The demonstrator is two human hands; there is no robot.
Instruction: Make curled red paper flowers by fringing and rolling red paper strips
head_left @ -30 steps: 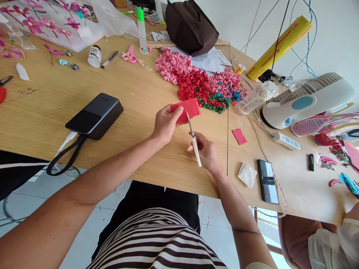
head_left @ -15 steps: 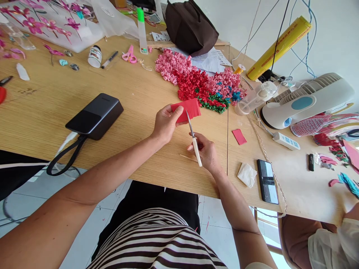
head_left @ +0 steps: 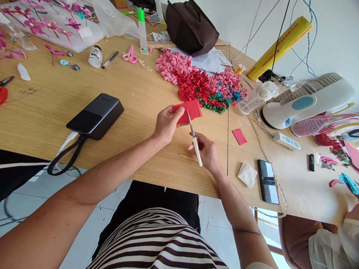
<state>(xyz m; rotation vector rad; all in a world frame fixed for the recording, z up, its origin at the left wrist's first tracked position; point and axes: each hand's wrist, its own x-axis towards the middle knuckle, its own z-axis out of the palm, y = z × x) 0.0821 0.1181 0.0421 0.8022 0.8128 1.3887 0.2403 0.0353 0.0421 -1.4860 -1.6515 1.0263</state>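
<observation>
My left hand (head_left: pixel 166 124) pinches a folded piece of red paper (head_left: pixel 188 110) above the wooden table (head_left: pixel 134 97); its right edge is cut into a fringe. My right hand (head_left: pixel 207 152) is closed around white-handled scissors (head_left: pixel 194 139), whose blades point up into the lower edge of the red paper. A thin wooden stick (head_left: pixel 187 157) lies on the table just left of my right hand.
A heap of pink, red and green paper curls (head_left: pixel 196 80) lies behind the paper. Nearby are a black power bank (head_left: pixel 94 116), a small red paper piece (head_left: pixel 239 136), a tissue (head_left: pixel 246 174), a phone (head_left: pixel 267 181), a white fan (head_left: pixel 308 99) and a co-worker's sleeve (head_left: pixel 333 243).
Almost nothing has changed; the red paper and scissors sit a touch higher and to the right, with the blades still at the paper's lower edge.
</observation>
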